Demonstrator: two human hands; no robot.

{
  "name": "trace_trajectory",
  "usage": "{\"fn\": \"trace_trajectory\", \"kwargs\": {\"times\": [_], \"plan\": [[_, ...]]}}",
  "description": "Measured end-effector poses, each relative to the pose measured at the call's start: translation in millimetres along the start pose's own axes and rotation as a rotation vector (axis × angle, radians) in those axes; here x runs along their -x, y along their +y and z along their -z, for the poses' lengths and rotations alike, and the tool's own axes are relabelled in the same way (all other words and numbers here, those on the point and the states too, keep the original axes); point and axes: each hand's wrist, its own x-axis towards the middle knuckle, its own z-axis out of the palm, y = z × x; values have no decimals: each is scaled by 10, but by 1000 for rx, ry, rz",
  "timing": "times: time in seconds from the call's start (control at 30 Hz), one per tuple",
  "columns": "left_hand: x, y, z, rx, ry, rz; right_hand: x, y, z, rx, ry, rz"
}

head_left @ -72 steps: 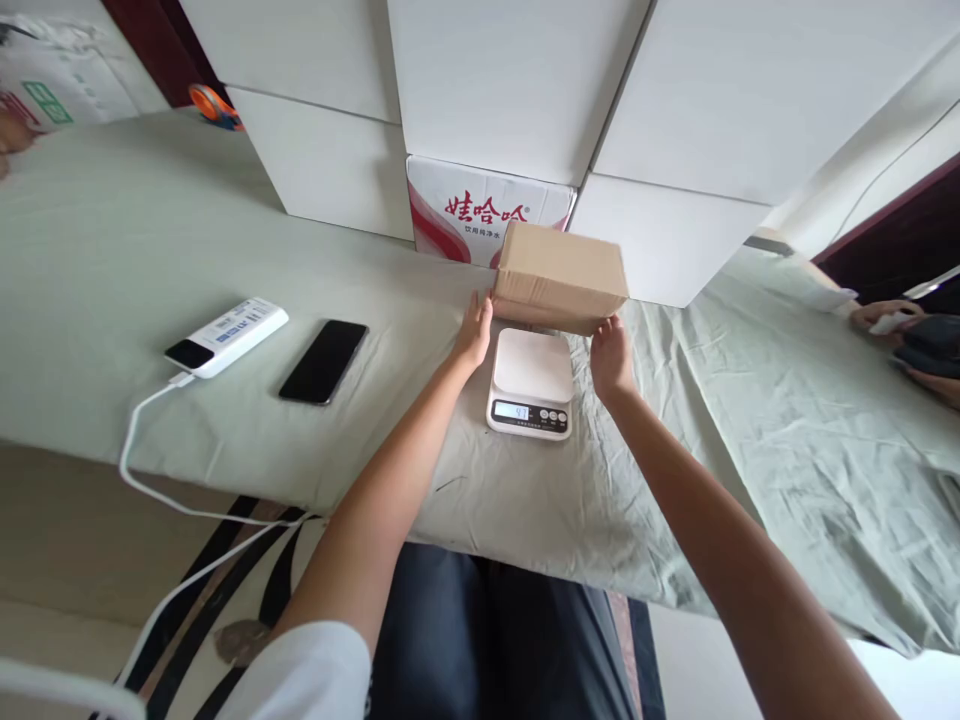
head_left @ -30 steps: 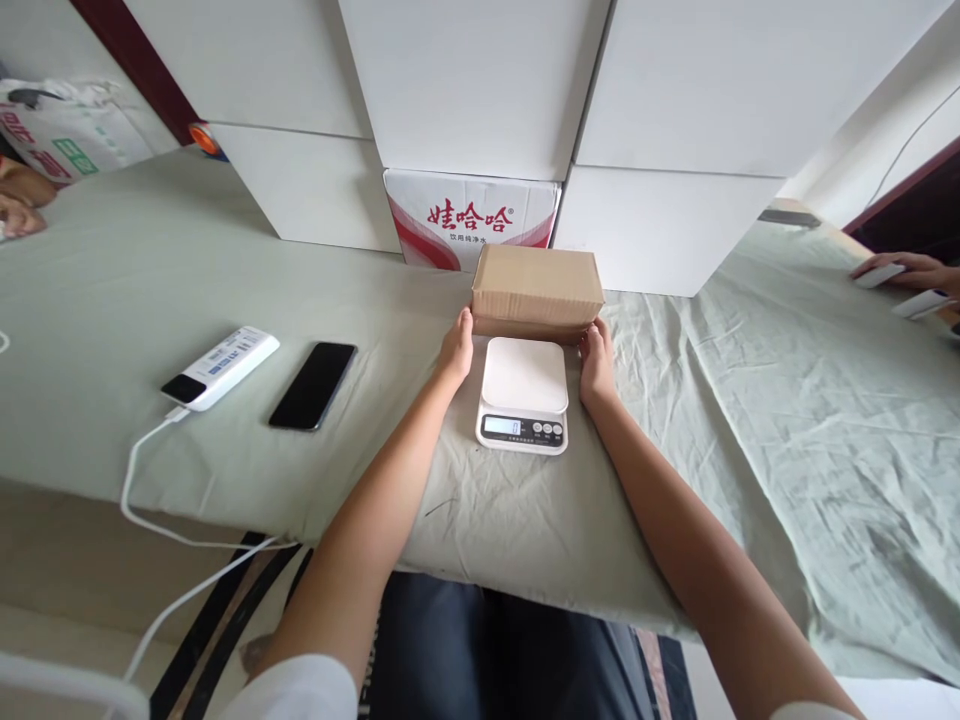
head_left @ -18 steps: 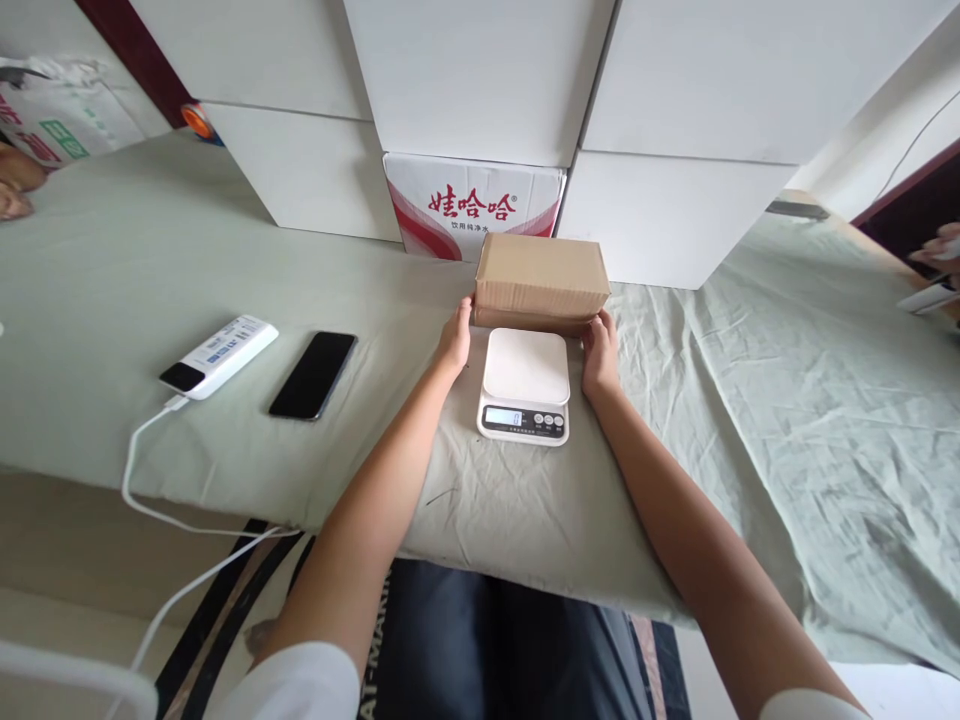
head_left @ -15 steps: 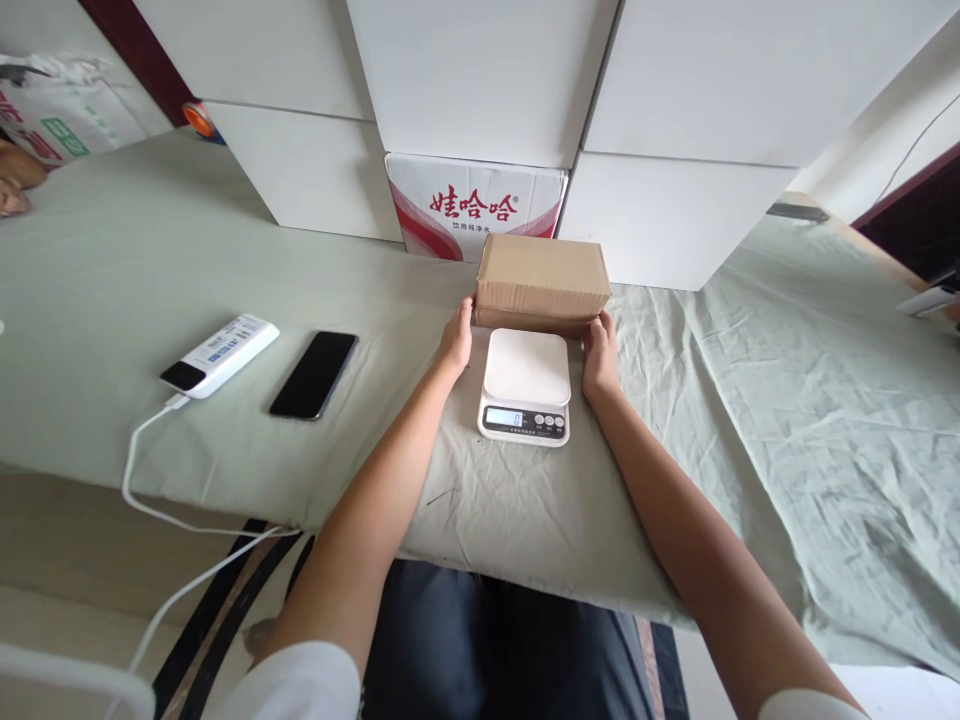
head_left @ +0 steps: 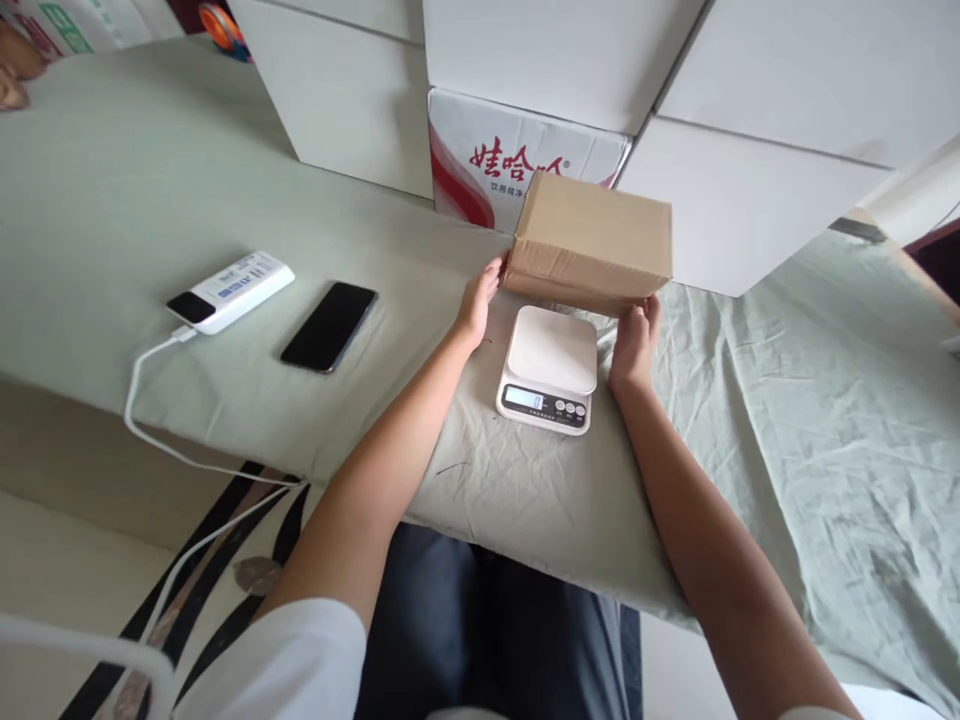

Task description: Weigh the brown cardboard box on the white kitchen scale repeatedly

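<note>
A brown cardboard box [head_left: 596,230] is gripped by its two ends behind a white kitchen scale [head_left: 553,350]. My left hand [head_left: 480,300] presses against its left end, and my right hand [head_left: 636,340] holds the lower right corner. Some right fingers disappear behind or under the carton. Whether its underside is still touching the cloth I cannot tell. Nothing lies on the scale's pan, and its lit display [head_left: 525,400] appears to read 0.
White cartons [head_left: 517,60] are stacked at the back, one with red print [head_left: 457,150]. To the left lie a black phone [head_left: 330,326] and a white power bank [head_left: 231,290] with a cable [head_left: 133,385] hanging over the table edge. At far left another person's hand [head_left: 16,65] shows.
The camera view has shifted and tilted. The cardboard box looks larger and slightly turned, its top more visible, with both hands still on it. The scale, phone and power bank stay put on the cloth.
</note>
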Motion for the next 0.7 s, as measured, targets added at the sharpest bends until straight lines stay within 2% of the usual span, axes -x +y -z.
{"fn": "trace_trajectory", "kwargs": {"times": [0.13,0.23,0.3,0.43,0.6,0.7], "plan": [[42,234,-43,198,94,-103,160,-529,10,88,11,141],[52,347,-65,323,191,-47,453,-775,101,143,16,166],[65,376,-80,349,225,16,660,-786,177,167,39,147],[141,395,-123,304,228,72,893,-623,272,95,125,140],[223,419,-152,246,223,19,908,-542,296,81,126,127],[234,416,-139,264,249,39,896,-549,307,107,137,111]]}}
